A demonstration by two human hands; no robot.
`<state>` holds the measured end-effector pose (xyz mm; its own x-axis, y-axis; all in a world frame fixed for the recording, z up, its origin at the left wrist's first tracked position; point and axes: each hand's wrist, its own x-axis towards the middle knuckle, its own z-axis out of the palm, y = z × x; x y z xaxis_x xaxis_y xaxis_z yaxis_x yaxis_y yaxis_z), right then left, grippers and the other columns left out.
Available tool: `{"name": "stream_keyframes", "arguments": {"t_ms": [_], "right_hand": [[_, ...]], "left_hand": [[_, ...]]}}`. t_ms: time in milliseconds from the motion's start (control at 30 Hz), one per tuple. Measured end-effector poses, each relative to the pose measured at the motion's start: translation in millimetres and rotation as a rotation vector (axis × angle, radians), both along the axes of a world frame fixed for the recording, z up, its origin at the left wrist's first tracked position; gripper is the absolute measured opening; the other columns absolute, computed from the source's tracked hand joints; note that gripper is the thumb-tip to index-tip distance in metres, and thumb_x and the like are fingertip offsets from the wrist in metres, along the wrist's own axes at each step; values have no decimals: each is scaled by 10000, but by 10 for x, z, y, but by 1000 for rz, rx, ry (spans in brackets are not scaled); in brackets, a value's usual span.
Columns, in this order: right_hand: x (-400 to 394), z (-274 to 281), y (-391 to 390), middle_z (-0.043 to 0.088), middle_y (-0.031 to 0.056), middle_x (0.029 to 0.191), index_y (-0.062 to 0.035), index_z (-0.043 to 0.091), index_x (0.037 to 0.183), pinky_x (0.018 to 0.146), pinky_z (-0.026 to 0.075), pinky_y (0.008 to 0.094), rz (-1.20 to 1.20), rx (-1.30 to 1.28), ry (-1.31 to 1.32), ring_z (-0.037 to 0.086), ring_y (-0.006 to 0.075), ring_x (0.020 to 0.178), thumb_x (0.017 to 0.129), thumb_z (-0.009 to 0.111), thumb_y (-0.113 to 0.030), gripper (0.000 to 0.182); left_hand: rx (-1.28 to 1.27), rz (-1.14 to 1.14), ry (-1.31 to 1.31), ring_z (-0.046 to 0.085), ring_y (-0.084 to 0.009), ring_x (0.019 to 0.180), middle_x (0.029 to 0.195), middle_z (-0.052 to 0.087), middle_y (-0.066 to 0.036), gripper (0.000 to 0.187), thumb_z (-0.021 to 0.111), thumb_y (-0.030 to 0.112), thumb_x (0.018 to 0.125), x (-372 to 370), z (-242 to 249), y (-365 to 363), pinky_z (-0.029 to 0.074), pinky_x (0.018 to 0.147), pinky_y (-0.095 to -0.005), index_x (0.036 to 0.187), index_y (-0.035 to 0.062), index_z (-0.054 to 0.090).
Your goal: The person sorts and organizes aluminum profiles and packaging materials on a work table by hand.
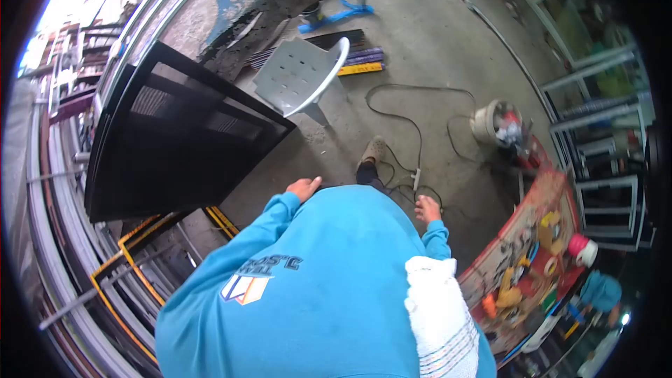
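My left hand (305, 188) hangs beside my blue shirt (336, 266), its thumb apart from the fingers and nothing visible in it. The lower edge of a dark framed panel (189, 140) is to its left. On the other side of my body, my right hand (428, 209) is empty, with loosely curled fingers held apart. Below it in view is a black cable (420, 133) on the floor, with a pale connector (416, 179) near the hand. A white towel (437, 315) lies over my shoulder. My shoe (374, 148) shows ahead of my body.
A grey plastic chair (297, 70) stands ahead, by purple and yellow boxes (362, 63). A white bucket (490, 122) holds rubbish at the right. Tools cover a red worktable (479, 259) at the lower right. Metal profiles (52, 238) line the left, frames (605, 203) the right.
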<state>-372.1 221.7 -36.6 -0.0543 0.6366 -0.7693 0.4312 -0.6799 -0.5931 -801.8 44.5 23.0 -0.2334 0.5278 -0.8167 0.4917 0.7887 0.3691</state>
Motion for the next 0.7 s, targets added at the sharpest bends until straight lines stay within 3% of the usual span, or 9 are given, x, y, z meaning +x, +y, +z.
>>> {"name": "stream_keyframes", "arguments": {"t_ms": [100,167,200,267,433,567,700], "right_hand": [[-338,-122,266,689,17,983,-60,657,1178,656,488,277,380,-58,241,576,113,732,917,653,-353,393],[-476,-159,441,681,17,923,-41,684,1062,668,486,292,552,-99,334,565,114,731,909,673,-326,324],[-537,-148,540,681,17,923,-41,684,1062,668,486,292,567,-111,340,565,114,731,909,673,-326,324],[-617,-115,716,645,45,759,-8,666,865,596,443,324,582,179,277,516,114,656,915,662,-342,337],[-1062,39,1397,624,52,719,-1,642,821,585,429,335,558,96,262,499,113,643,918,653,-351,364],[-1410,183,1903,602,60,678,7,619,778,575,415,346,524,-14,200,483,112,629,922,644,-361,396],[-1595,280,2886,580,67,637,15,596,734,564,401,358,532,-84,89,466,112,616,925,635,-370,432]], "left_hand": [[31,-30,-14,573,-387,1159,1201,644,-199,770,339,694,933,-87,562,872,424,1010,-432,1190,44,663],[84,-76,-42,597,-391,1102,1154,654,-213,773,342,689,938,-76,917,1368,445,980,-428,1179,25,658],[88,-106,-40,602,-391,1091,1143,655,-221,770,343,686,940,-63,1028,1597,447,977,-428,1176,24,658],[90,-124,-40,608,-391,1079,1132,656,-229,767,344,683,941,-59,1134,1978,450,973,-427,1173,22,658],[26,-262,-73,613,-398,1067,1113,656,-245,751,340,657,954,-199,1046,2742,456,962,-434,1166,6,651],[-4,-198,-161,612,-399,1067,1087,660,-248,731,356,647,956,-420,1120,3494,452,962,-446,1146,8,656],[-2,-175,-217,617,-400,1059,1099,660,-245,735,361,653,951,-674,1042,4176,455,955,-448,1167,16,657]]}}
